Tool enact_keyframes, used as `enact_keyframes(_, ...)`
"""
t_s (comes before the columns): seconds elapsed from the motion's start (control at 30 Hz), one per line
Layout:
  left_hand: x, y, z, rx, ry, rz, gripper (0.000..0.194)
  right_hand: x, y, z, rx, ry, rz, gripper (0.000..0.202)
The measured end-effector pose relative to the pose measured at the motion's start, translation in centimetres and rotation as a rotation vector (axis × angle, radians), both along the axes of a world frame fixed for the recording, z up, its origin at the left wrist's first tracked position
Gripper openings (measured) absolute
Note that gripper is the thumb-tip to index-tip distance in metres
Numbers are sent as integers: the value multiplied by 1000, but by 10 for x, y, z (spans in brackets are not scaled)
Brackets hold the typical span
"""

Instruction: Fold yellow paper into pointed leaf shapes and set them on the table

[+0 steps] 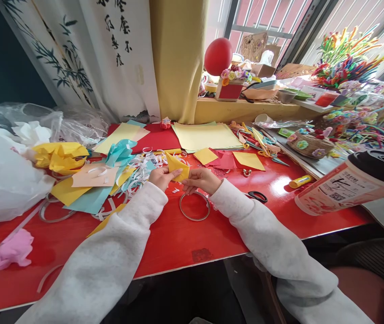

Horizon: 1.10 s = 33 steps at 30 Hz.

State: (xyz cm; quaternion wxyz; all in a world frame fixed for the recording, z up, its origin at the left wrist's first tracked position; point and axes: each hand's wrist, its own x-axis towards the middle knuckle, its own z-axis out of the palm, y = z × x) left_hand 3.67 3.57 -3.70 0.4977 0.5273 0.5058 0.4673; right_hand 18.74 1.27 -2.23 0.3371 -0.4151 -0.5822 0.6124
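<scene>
Between my two hands, above the red table (174, 245), is a folded piece of yellow paper (177, 167) with a pointed upper corner. My left hand (163, 178) pinches it from the left, thumb on the near face. At its lower right edge, the fingers of my right hand (202, 179) are closed on the paper. Just below my right hand a thin ring (194, 220) lies flat on the table. Scissors with black handles (257, 196) lie partly hidden behind my right sleeve. Yellow paper squares (249, 160) and red paper (224, 160) lie beyond my hands.
Paper strips and coloured sheets (92, 198) crowd the left, beside a white plastic bag (9, 175). Pink crumpled paper (11, 251) lies near the front left. A large paper cup (340, 189) and a glue stick (300, 181) stand and lie right. Pale yellow sheets (207, 136) are stacked behind.
</scene>
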Motion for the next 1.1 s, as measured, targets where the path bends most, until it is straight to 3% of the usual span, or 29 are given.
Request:
enact_keyframes(0.1,1,0,0,-19,-80,-24,43,0,0,1,9,-11,-16,31)
enact_keyframes(0.33,2,-1,4,-15,-102,-49,41,4,5,1,76,23,-198,27)
enact_keyframes(0.5,3,-3,9,5,-201,-8,39,7,6,6,57,46,-188,26)
enact_keyframes(0.77,-1,-8,22,-120,-223,-173,38,14,11,6,46,126,-194,24)
enact_keyframes(1.1,0,-13,25,-139,-264,-120,35,17,13,6,-38,216,-166,27)
